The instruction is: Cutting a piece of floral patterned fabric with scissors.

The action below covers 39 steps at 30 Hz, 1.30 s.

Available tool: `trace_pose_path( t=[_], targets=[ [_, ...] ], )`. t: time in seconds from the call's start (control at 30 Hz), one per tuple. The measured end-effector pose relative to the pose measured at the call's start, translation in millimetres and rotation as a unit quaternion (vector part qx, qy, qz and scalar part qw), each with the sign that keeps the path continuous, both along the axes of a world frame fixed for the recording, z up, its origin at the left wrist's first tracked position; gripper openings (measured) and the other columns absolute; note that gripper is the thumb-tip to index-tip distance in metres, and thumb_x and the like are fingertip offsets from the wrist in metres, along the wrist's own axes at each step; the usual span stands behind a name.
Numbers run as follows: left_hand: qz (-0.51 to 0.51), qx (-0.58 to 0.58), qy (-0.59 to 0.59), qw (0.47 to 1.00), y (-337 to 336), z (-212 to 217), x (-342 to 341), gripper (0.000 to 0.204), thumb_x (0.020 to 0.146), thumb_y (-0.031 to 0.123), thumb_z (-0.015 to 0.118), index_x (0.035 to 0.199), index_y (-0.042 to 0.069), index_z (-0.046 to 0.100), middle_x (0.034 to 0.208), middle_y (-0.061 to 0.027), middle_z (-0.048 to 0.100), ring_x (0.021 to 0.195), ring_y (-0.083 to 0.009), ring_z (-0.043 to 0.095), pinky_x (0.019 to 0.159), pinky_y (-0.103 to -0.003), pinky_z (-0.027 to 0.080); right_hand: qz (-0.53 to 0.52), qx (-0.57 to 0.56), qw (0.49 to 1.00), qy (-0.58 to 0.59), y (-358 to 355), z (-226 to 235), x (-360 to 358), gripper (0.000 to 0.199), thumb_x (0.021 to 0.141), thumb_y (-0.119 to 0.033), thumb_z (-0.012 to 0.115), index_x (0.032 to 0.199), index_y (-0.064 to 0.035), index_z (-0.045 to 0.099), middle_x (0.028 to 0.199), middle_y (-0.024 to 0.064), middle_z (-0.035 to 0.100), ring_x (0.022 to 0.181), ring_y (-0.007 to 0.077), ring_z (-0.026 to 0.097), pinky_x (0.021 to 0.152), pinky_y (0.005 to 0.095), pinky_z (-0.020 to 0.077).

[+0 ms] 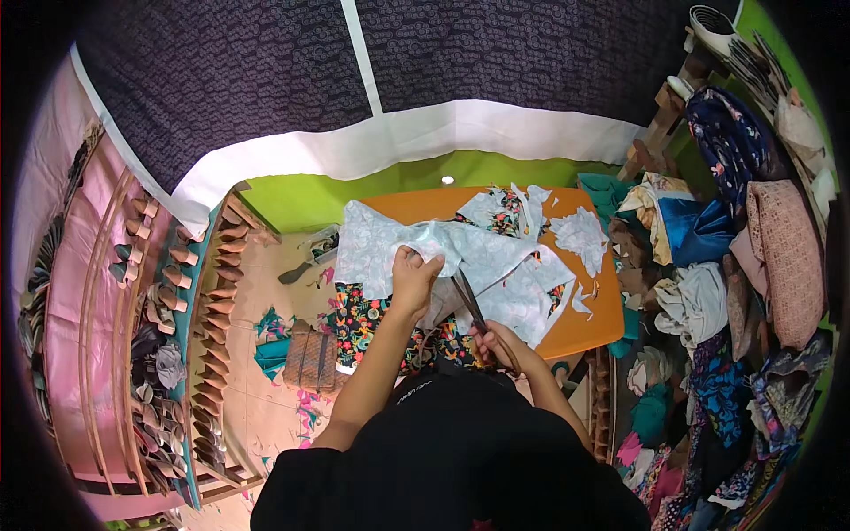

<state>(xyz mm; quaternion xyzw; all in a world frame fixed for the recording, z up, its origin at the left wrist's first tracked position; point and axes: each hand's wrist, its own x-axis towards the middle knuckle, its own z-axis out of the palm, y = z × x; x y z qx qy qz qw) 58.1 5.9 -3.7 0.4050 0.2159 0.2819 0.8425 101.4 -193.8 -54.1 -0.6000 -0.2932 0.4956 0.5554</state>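
My left hand [413, 276] pinches a small pale piece of fabric [433, 243] between thumb and fingers, above the table's middle. Just right of it, my right hand [496, 343] is closed around the handles of a pair of large dark scissors [468, 301]. Their blades point up and left toward the held piece and look slightly apart. Underneath spreads a large cloth, its pale back side [363, 243] facing up; a black floral print [358, 324] shows along its near left part. The exact spot where the blades meet the fabric is hard to make out.
An orange table [580, 323] carries the cloth and white scraps [580, 239]. Wooden shoe lasts line a rack [212, 354] on the left. Piled fabrics [699, 301] crowd the right side. A brown woven-looking block [311, 360] and scraps lie on the floor. A dark curtain [266, 80] hangs ahead.
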Motion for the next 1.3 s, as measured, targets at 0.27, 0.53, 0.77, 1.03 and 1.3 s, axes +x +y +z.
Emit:
trace_pose_path(
  t=[0.27, 0.53, 0.77, 1.03, 1.3],
  targets=[
    [0.084, 0.134, 0.019, 0.987, -6, 10, -8, 0.032, 0.068, -0.006, 0.063, 0.082, 0.004, 0.037, 0.070, -0.0074, 0.056, 0.060, -0.0105, 0.053, 0.057, -0.020, 0.042, 0.015, -0.022, 0.997, 0.070, 25, 13, -8, 0.082, 0.063, -0.073, 0.041, 0.101, -0.0001, 0.045, 0.075, 0.0011, 0.045, 0.064, 0.0089, 0.044, 0.057, 0.0210, 0.0414],
    [0.059, 0.128, 0.044, 0.989, -6, 11, -18, 0.036, 0.065, -0.005, 0.066, 0.084, 0.004, 0.037, 0.066, -0.0005, 0.045, 0.058, -0.0087, 0.051, 0.054, -0.020, 0.044, -0.028, 0.046, 0.996, 0.073, 35, 9, -9, 0.061, 0.080, -0.056, 0.038, 0.101, 0.0010, 0.043, 0.071, 0.0009, 0.045, 0.059, 0.0074, 0.043, 0.047, 0.0194, 0.0378],
    [0.081, 0.128, 0.052, 0.987, -9, 9, -21, 0.042, 0.064, -0.005, 0.067, 0.091, 0.005, 0.036, 0.068, -0.0003, 0.043, 0.060, -0.0088, 0.051, 0.055, -0.019, 0.045, -0.025, 0.023, 0.997, 0.065, 41, 9, -9, 0.070, 0.076, -0.064, 0.036, 0.104, 0.0002, 0.042, 0.071, 0.0017, 0.047, 0.054, 0.0074, 0.043, 0.047, 0.0197, 0.0376],
    [0.073, 0.171, 0.062, 0.981, -10, 9, -23, 0.049, 0.065, -0.005, 0.067, 0.099, 0.002, 0.031, 0.068, -0.0040, 0.049, 0.063, -0.0104, 0.054, 0.055, -0.020, 0.045, 0.000, 0.035, 0.993, 0.115, 45, 9, -13, 0.079, 0.071, -0.070, 0.032, 0.101, 0.0019, 0.045, 0.066, -0.0003, 0.043, 0.053, 0.0071, 0.041, 0.047, 0.0207, 0.0377],
    [0.041, 0.171, 0.061, 0.982, -10, 4, -25, 0.053, 0.066, -0.005, 0.066, 0.102, 0.002, 0.028, 0.067, -0.0063, 0.052, 0.063, -0.0111, 0.054, 0.054, -0.020, 0.044, -0.023, 0.059, 0.990, 0.128, 46, 14, -14, 0.088, 0.064, -0.075, 0.036, 0.098, 0.0062, 0.043, 0.060, -0.0033, 0.033, 0.051, 0.0050, 0.034, 0.044, 0.0193, 0.0332]
  ],
)
